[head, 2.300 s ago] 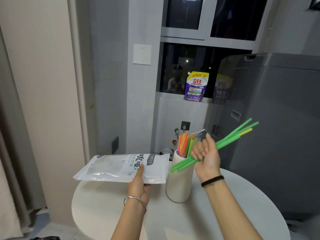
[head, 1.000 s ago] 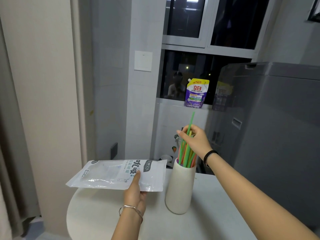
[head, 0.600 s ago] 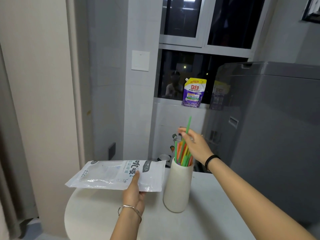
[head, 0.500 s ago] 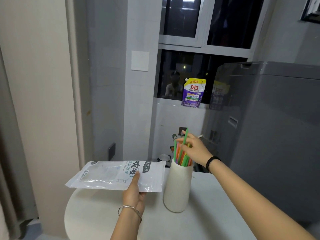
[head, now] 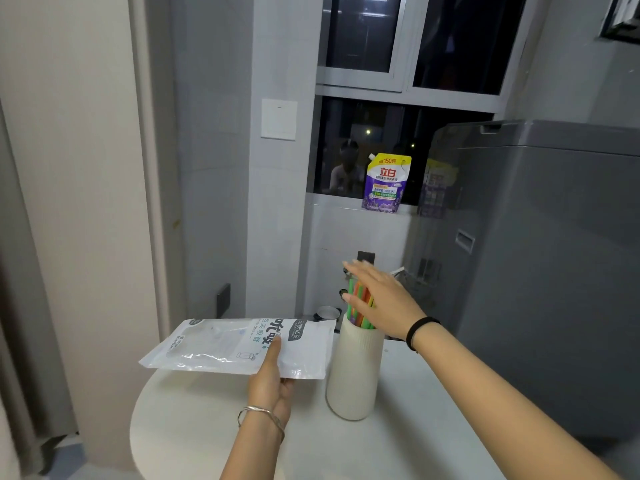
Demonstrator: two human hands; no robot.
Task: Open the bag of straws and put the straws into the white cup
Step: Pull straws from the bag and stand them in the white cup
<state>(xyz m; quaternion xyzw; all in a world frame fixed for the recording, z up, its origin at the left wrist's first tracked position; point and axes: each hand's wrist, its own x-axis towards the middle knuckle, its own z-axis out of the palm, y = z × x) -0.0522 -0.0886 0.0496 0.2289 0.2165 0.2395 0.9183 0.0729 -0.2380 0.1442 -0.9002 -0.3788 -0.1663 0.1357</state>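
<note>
The right hand [head: 384, 301] has let go, fingers now spread flat over the straws [head: 360, 304], all standing in the white cup [head: 353, 372] at centre frame. The left hand [head: 272, 379] grips the seemingly emptied bag [head: 239, 344] above the bench [head: 194, 427]; the task looks done.

The right hand [head: 382, 301], fingers spread and motion-blurred, covers the upper ends of the coloured straws [head: 358, 303]; their lower lengths are hidden inside the white cup [head: 353, 372]. The left hand [head: 272, 382] hides part of the straw bag [head: 221, 344], its fingers underneath out of sight. The round bench [head: 398, 445] is cut off by the bottom edge.
</note>
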